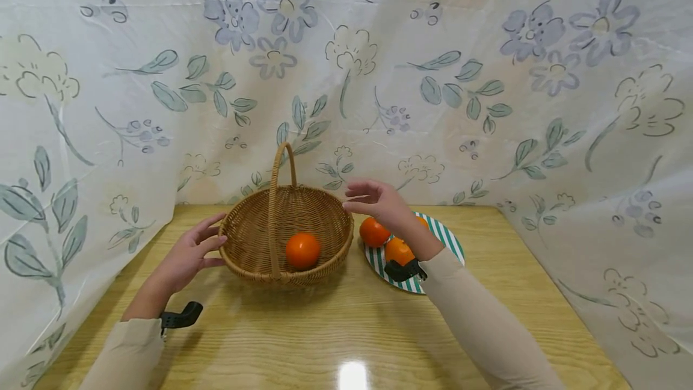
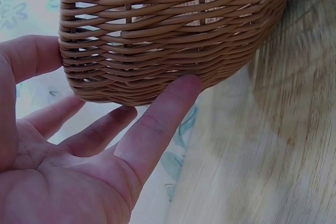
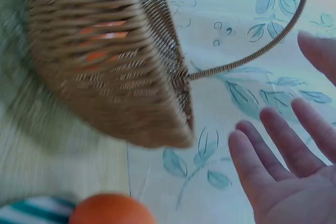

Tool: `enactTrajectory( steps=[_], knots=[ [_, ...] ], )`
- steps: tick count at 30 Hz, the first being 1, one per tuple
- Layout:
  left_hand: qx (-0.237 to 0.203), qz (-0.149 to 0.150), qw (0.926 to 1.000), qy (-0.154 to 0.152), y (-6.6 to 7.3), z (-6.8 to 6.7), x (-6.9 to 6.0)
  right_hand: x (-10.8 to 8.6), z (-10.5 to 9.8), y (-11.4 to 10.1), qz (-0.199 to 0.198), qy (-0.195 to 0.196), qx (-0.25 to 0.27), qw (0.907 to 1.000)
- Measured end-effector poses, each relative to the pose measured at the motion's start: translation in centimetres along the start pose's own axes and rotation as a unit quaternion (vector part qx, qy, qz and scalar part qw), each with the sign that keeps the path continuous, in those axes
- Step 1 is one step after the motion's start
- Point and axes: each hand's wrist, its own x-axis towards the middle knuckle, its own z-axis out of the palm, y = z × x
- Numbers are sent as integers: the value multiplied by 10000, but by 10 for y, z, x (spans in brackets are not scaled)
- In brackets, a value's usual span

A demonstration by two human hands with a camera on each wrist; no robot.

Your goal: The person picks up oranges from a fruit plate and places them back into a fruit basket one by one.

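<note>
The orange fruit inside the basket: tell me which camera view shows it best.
The head view: it looks into the open basket, so nearly the whole orange fruit shows. Both wrist views face the basket's outside, catching only orange patches through the weave.

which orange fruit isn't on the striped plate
The round fruit inside the wicker basket. It is the only one in there; the other fruits lie on the green-and-white striped plate beside the basket.
</note>
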Motion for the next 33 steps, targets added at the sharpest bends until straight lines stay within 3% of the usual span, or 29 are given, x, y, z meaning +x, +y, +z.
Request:
enactTrajectory(
  steps=[8, 18, 24, 33],
  knots=[
    [55, -36, 10000, 37, -1, -1, 2, -38, -17, 31, -237, 1100, -179, 9935],
    [68, -74, 9999, 36, -2, -4, 5, -79, -19, 72, -203, 2258, -181, 9738],
    [73, -66, 9999, 35, -1, -3, 5, -94, -20, 87, 12, 2610, -316, 9648],
    [73, -52, 10000, 16, 2, -2, 3, -105, -14, 106, 405, 2710, -553, 9602]
  ],
)
